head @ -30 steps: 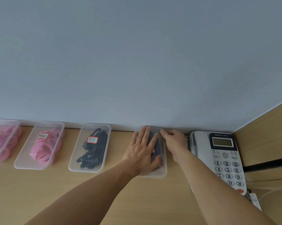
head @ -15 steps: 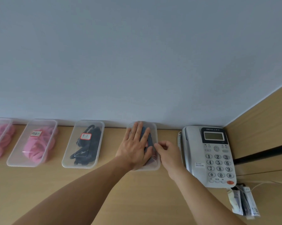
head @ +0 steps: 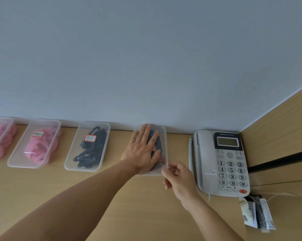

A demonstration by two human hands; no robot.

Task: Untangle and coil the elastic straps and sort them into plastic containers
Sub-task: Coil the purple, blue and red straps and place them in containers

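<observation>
Dark blue straps (head: 157, 146) lie in the clear container (head: 165, 136) beside the phone (head: 205, 160), pressed under the flat left hand (head: 143, 150). The right hand (head: 177, 177), at the container's near corner, pinches a thin pale thread (head: 161, 164).

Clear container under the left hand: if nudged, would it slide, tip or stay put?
Probably slides easily: thin clear container on smooth desk, holding soft dark straps, so likely light. Low and wide, so unlikely to tip. The left hand pressing flat inside likely pins it.

Four containers (head: 80, 168) line the counter (head: 42, 185) along the wall (head: 146, 58); a telephone (head: 205, 162) stands to their right, with packets (head: 256, 216) before it.
</observation>
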